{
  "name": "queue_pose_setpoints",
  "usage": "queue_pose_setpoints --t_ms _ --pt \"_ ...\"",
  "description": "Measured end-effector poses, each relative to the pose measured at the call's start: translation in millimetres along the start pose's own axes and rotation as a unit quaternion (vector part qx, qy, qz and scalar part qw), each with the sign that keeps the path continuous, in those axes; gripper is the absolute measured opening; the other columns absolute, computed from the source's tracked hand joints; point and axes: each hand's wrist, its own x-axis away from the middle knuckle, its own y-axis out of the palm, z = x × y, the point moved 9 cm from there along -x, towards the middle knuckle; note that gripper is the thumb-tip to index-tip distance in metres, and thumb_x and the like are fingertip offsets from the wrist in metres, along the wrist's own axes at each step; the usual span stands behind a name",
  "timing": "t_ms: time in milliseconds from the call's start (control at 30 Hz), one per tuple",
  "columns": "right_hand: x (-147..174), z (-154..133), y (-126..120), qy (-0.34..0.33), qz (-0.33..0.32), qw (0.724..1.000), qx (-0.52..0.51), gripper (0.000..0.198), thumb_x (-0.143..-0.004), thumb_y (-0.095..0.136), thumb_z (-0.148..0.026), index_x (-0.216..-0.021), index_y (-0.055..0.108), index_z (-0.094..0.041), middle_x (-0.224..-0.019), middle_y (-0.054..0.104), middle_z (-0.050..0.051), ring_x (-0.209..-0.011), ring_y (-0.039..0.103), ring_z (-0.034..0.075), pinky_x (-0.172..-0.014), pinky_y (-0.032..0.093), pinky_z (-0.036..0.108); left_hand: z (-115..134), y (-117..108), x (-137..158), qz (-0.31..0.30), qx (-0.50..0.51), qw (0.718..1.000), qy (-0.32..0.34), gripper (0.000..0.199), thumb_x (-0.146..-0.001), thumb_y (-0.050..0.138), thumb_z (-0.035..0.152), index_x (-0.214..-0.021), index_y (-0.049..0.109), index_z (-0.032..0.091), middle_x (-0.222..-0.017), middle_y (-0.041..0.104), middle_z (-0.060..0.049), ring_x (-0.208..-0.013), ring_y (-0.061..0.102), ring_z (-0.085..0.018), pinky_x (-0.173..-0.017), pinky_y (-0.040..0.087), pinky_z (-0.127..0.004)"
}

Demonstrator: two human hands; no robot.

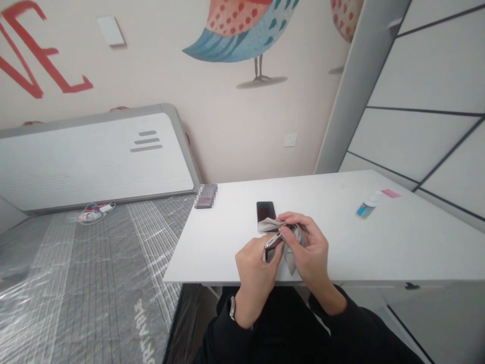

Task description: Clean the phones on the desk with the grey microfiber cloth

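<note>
My left hand (257, 265) is closed around a slim phone (273, 241), whose metallic edge faces up toward me. A soft grey cloth (290, 260) is bunched in my right hand (310, 247), thumb and fingers pressing it against the phone's far end. The cloth hides that end, and one fold sticks out to the left. Just beyond my hands, a dark, flat phone-like device (265, 213) lies on the white table (220, 253), its near edge partly covered by the cloth.
A small blue-and-white bottle (366, 206) stands on the table's right side, with a pink slip (391, 193) beside it. A blurred box-like item (206, 196) sits at the far left corner. Left of the table, a plastic-wrapped mattress (94, 263) holds a cable bundle (94, 213).
</note>
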Motion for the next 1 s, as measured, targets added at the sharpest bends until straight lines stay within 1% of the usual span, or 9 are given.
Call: queue_pose_setpoints --t_ms 167,333,433,500,567,667,767,867,1000 --pt "2.6 8.4 -2.0 0.024 -0.004 0.999 0.029 0.013 -0.094 0.068 -0.035 -0.098 0.068 -0.023 -0.098 0.077 0.007 -0.093 0.075 0.023 -0.084 0.062 0.041 -11.9 17.2 0.4 -0.034 0.049 0.998 -0.012 0.015 -0.093 0.061 0.020 -0.101 0.074 0.020 -0.096 0.077 -0.007 -0.092 0.073 -0.021 -0.084 0.058 -0.032" --pt "-3.2 10.1 -1.5 0.020 -0.012 0.999 0.028 0.017 -0.094 0.068 -0.039 -0.101 0.067 -0.023 -0.107 0.077 0.009 -0.101 0.075 0.024 -0.091 0.062 0.043 -43.7 49.1 10.3 -0.125 0.154 0.976 -0.084 0.022 -0.090 0.062 0.021 -0.109 0.073 0.018 -0.101 0.080 -0.009 -0.091 0.077 -0.024 -0.081 0.062 -0.034" --pt "-9.6 27.3 1.4 0.091 -0.047 0.995 0.008 0.029 -0.089 0.073 -0.044 -0.109 0.068 -0.024 -0.124 0.073 0.010 -0.105 0.073 0.024 -0.092 0.061 0.041 -53.8 57.0 15.8 -0.145 0.137 0.976 -0.087 0.022 -0.092 0.061 0.024 -0.110 0.072 0.019 -0.101 0.080 -0.009 -0.092 0.077 -0.026 -0.080 0.061 -0.034" --pt "-8.9 41.0 8.9 0.151 -0.101 0.983 -0.001 0.032 -0.090 0.070 -0.050 -0.108 0.071 -0.024 -0.116 0.075 0.009 -0.098 0.074 0.023 -0.085 0.062 0.038 -56.9 58.4 17.9 -0.144 0.121 0.978 -0.085 0.020 -0.093 0.059 0.025 -0.107 0.072 0.019 -0.098 0.080 -0.010 -0.090 0.077 -0.027 -0.079 0.061 -0.035" --pt "-6.8 44.4 14.7 0.166 -0.141 0.976 0.003 0.033 -0.092 0.065 -0.054 -0.098 0.072 -0.023 -0.099 0.077 0.007 -0.090 0.073 0.022 -0.080 0.061 0.036 -56.9 58.8 18.8 -0.144 0.112 0.980 -0.079 0.020 -0.093 0.057 0.024 -0.106 0.071 0.018 -0.099 0.079 -0.011 -0.091 0.076 -0.027 -0.080 0.060 -0.036" --pt "-6.3 33.2 14.0 0.130 -0.137 0.982 0.019 0.030 -0.091 0.067 -0.052 -0.093 0.068 -0.023 -0.089 0.074 0.003 -0.082 0.071 0.020 -0.075 0.059 0.033 -52.1 58.6 18.5 -0.148 0.105 0.982 -0.057 0.021 -0.094 0.053 0.023 -0.107 0.070 0.019 -0.101 0.078 -0.011 -0.091 0.075 -0.026 -0.080 0.059 -0.034" --pt "-6.4 14.4 11.8 0.080 -0.123 0.988 0.052 0.022 -0.091 0.067 -0.043 -0.100 0.066 -0.023 -0.092 0.072 0.003 -0.083 0.070 0.020 -0.075 0.059 0.032 -49.6 59.3 18.8 -0.158 0.095 0.982 -0.047 0.019 -0.095 0.052 0.023 -0.097 0.070 0.019 -0.088 0.077 -0.009 -0.079 0.073 -0.023 -0.072 0.058 -0.031" --pt "-5.2 -7.9 17.0 -0.007 -0.145 0.984 0.102 0.024 -0.090 0.067 -0.032 -0.112 0.064 -0.024 -0.103 0.072 0.006 -0.095 0.071 0.023 -0.092 0.058 0.040 -52.1 61.6 20.2 -0.162 0.083 0.982 -0.050 0.020 -0.096 0.051 0.025 -0.092 0.069 0.018 -0.085 0.075 -0.009 -0.077 0.071 -0.023 -0.071 0.057 -0.031" --pt "5.9 -29.2 33.1 -0.160 -0.218 0.944 0.188 0.036 -0.091 0.065 -0.024 -0.126 0.056 -0.025 -0.109 0.074 0.007 -0.107 0.070 0.025 -0.117 0.039 0.057 -58.0 67.8 23.1 -0.170 0.069 0.982 -0.055 0.018 -0.095 0.052 0.023 -0.104 0.068 0.018 -0.098 0.074 -0.010 -0.091 0.070 -0.024 -0.080 0.057 -0.034"
